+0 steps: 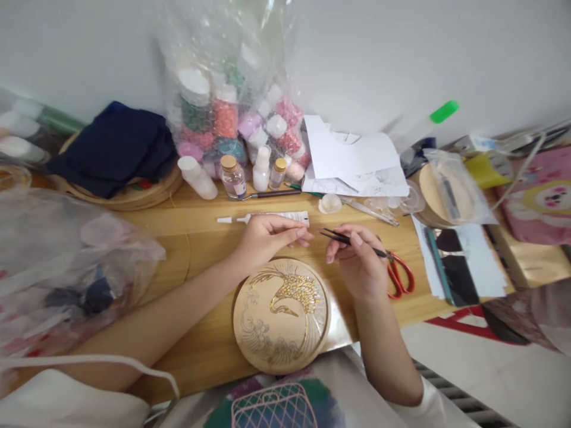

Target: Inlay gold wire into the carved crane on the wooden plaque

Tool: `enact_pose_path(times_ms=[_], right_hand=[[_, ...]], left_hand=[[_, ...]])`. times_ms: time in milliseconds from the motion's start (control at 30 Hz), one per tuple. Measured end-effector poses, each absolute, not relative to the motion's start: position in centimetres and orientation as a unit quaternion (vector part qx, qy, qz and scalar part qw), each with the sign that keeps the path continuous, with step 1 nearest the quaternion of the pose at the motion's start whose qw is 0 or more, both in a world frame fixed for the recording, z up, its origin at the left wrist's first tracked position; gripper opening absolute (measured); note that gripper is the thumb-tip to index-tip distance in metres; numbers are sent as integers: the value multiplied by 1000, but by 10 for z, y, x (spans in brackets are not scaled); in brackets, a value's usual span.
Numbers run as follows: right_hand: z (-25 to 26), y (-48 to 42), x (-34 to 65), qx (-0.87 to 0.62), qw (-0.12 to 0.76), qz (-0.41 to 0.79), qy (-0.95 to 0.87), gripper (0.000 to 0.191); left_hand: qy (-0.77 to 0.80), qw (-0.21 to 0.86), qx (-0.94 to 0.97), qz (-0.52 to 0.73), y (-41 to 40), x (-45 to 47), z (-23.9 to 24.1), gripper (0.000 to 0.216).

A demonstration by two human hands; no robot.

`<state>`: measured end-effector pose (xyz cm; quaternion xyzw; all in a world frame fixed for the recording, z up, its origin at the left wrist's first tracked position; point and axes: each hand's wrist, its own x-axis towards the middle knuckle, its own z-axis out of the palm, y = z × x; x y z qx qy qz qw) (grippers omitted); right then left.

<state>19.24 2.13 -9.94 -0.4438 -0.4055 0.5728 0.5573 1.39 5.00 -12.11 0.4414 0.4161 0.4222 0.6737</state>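
Note:
My left hand (279,232) is closed in a pinch above the top edge of the round wooden plaque. A tiny yellowish bit shows at its fingertips, too small to name. In my right hand (363,261) is a pair of black tweezers (341,236), tips slightly apart and pointing left toward my left fingertips, with a small gap between. Below both hands lies the wooden plaque (254,303), bearing a crane outlined in gold lines and drawn waves. Red-handled scissors (404,274) lie just right of my right hand, partly hidden by it. A white tube (285,217) lies behind my left hand.
Small bottles (232,177) and a clear bag of coloured jars (232,113) stand at the back. White papers (357,154) lie behind the hands. Dark blue cloth (116,148) and a plastic bag (80,261) occupy the left. A ruler (439,267) lies at right.

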Motion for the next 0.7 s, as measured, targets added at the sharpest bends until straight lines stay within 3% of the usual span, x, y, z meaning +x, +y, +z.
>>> enact_pose_path(times_ms=[300,700], right_hand=[[-101,21,193,-444,567,557,-414,15],[-103,11,201,-518,541,423,-510,16]], left_hand=[[412,672,462,407,51,12,-123,27],[405,674,486,380,52,11,-124,21]])
